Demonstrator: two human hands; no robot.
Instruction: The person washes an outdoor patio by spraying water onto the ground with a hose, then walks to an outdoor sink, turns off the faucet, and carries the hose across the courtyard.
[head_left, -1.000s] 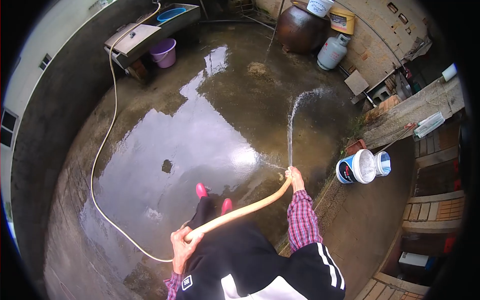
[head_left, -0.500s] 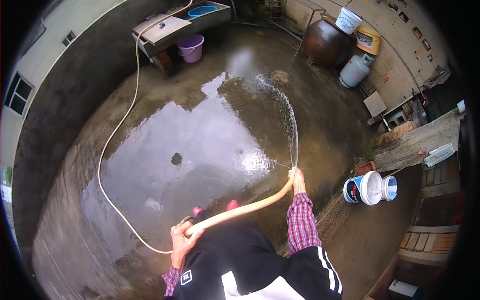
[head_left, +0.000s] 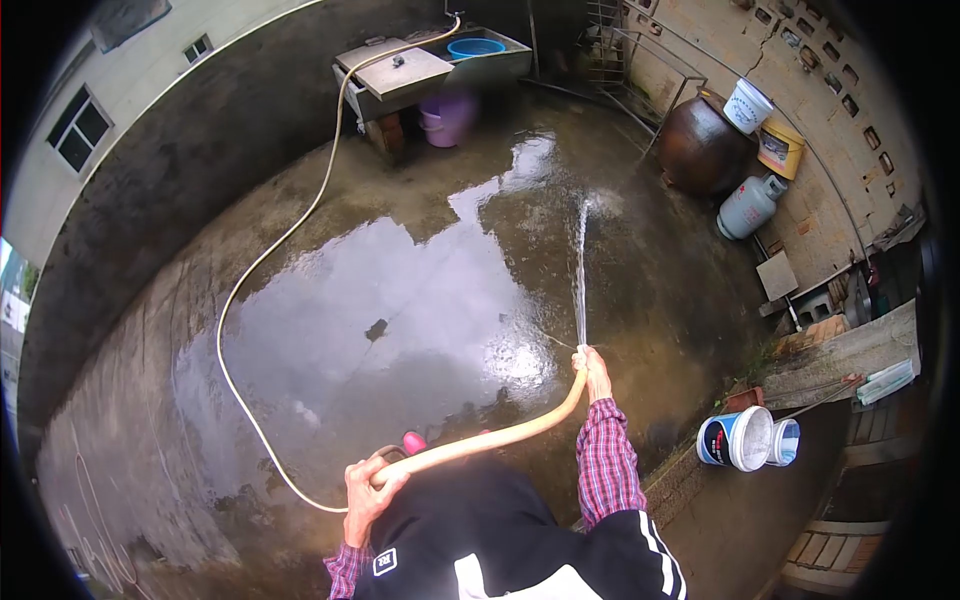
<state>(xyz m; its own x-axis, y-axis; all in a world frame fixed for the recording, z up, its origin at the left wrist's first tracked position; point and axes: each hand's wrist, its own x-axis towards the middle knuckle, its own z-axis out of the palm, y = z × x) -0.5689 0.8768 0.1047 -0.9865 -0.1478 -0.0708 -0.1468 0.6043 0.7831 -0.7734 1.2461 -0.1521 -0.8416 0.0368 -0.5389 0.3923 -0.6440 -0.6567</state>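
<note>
A pale yellow hose (head_left: 505, 436) runs across the front of my body. My left hand (head_left: 367, 494) is wrapped around it near my waist, at lower left. Farther forward, my right hand (head_left: 596, 374) grips the hose's open end. From that end a stream of water (head_left: 580, 275) shoots straight ahead onto the wet concrete floor (head_left: 640, 270). The thinner length of hose curves away on the left, up to a tap above the sink. The tip of a pink shoe (head_left: 413, 441) shows below the hose.
Ahead stand a concrete sink (head_left: 410, 72) with a blue basin (head_left: 476, 47) and a purple bucket (head_left: 446, 120). At the right wall are a big brown jar (head_left: 705, 148), a yellow bucket (head_left: 781, 149) and a gas cylinder (head_left: 750, 207). White-and-blue buckets (head_left: 735, 438) sit on the right ledge.
The view has turned left and up. The water stream, which curved leftward before, now runs nearly straight ahead. Both hands keep their hold on the hose.
</note>
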